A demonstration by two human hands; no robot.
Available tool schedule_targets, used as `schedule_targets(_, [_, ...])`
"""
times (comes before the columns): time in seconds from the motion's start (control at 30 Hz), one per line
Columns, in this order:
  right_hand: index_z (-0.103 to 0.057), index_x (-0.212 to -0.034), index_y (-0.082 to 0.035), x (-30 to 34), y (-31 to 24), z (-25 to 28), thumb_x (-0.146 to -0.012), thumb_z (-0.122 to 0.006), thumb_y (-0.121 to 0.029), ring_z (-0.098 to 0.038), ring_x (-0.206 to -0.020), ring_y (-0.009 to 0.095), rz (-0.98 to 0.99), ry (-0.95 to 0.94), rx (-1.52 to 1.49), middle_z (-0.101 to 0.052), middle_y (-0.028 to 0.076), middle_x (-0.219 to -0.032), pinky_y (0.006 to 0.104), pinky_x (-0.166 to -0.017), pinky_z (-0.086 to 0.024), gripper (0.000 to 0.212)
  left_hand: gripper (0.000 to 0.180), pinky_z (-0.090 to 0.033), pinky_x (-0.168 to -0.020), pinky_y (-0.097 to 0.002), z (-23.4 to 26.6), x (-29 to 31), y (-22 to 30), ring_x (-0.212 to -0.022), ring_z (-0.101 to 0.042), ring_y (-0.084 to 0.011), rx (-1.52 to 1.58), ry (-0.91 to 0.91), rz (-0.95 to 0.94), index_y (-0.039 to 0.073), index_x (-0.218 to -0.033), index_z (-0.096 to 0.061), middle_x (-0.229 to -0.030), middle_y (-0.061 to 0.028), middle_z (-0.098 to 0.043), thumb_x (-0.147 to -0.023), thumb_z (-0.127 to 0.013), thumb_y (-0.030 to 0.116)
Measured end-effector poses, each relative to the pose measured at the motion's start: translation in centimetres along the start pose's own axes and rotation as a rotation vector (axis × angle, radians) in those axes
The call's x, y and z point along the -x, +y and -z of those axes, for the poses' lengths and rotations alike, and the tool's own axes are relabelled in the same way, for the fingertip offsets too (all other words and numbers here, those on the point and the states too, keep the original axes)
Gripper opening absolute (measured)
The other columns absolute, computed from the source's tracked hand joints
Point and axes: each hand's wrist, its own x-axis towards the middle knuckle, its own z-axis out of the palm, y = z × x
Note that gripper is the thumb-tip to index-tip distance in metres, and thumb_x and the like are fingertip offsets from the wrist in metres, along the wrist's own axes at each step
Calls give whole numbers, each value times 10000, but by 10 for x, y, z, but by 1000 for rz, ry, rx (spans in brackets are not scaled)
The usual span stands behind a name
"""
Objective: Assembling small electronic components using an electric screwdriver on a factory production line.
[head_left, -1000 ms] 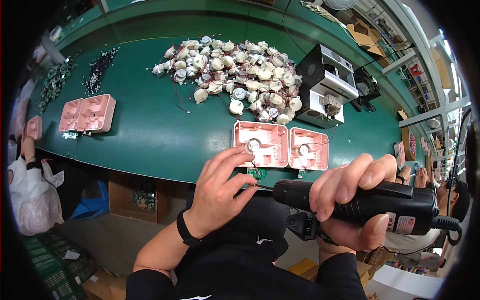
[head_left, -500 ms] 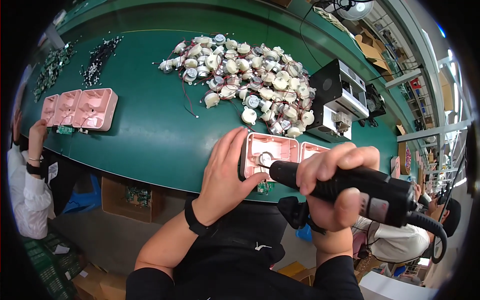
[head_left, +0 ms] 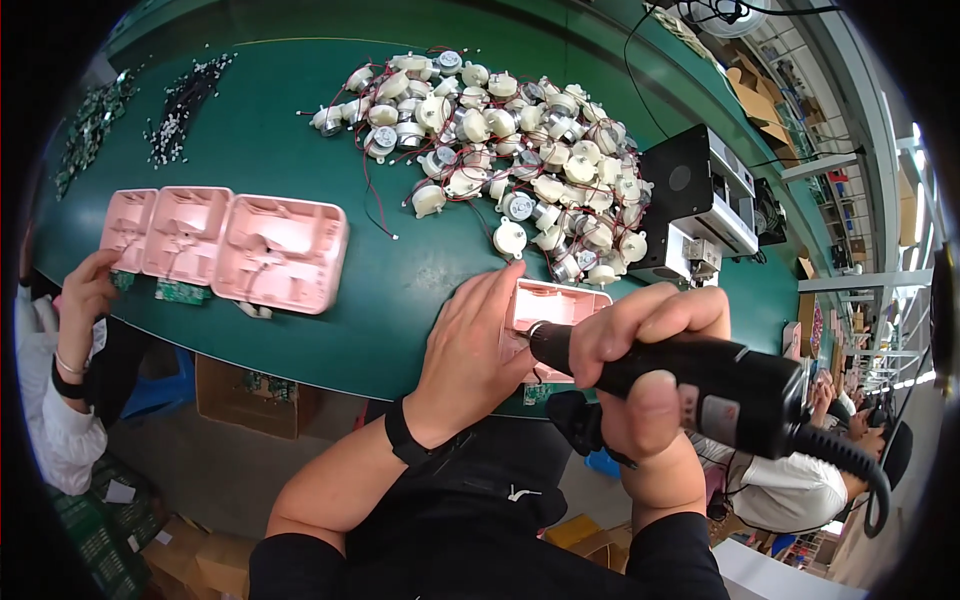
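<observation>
My right hand (head_left: 650, 370) is wrapped round a black electric screwdriver (head_left: 725, 395), whose thick cable hangs from its back end. The driver points left, its tip down inside a pink plastic case (head_left: 560, 300) near the table's front edge. My left hand (head_left: 475, 340) holds this case along its left side, fingers stretched towards the far corner and thumb at the near side. Driver and right hand cover much of the case, so the part under the tip is hidden. A green circuit board (head_left: 537, 394) sticks out at the case's near edge.
A heap of white motors (head_left: 500, 150) with red wires lies beyond the case. A black-and-silver machine (head_left: 695, 200) stands to its right. Three joined-up pink cases (head_left: 280, 250) are at left, with a co-worker's hand (head_left: 88, 295) at them. Small parts (head_left: 185, 115) lie at far left.
The row of pink cases at left has slid right and nearer to me. The driver tip has shifted slightly left in my case. A second case behind my right hand no longer shows.
</observation>
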Motion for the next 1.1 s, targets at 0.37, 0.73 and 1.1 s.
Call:
schedule_targets(0.37, [-417,-1095,-52,2,-6,14,-894,-666,-190,-556,-613,164,194,108,-155,-536,113,-926,300,-589,-493,349,761,-441,-990,-430,2,-1,11,-1193,-527,-376,-15,-8,-16,-19,-1376,-441,-1274,-202,-560,-731,-804,155])
schedule_targets(0.73, [-615,-957,-3,88,-12,159,-848,-753,-203,-542,-515,79,-484,472,648,-576,0,-679,243,-472,-423,267,591,-469,-908,-353,22,38,25,-1120,-579,-276,-32,-37,128,-6,-1363,-485,-1269,-150,-572,-841,-723,136])
schedule_targets(1.1, [-614,-1054,16,143,-2,204,-823,-783,-291,-575,-521,90,-588,473,536,-603,13,-708,253,-480,-463,420,624,-487,-850,-366,-26,24,60,-967,-604,-286,-176,-282,86,-20,-1363,-469,-1130,-168,-583,-847,-742,199])
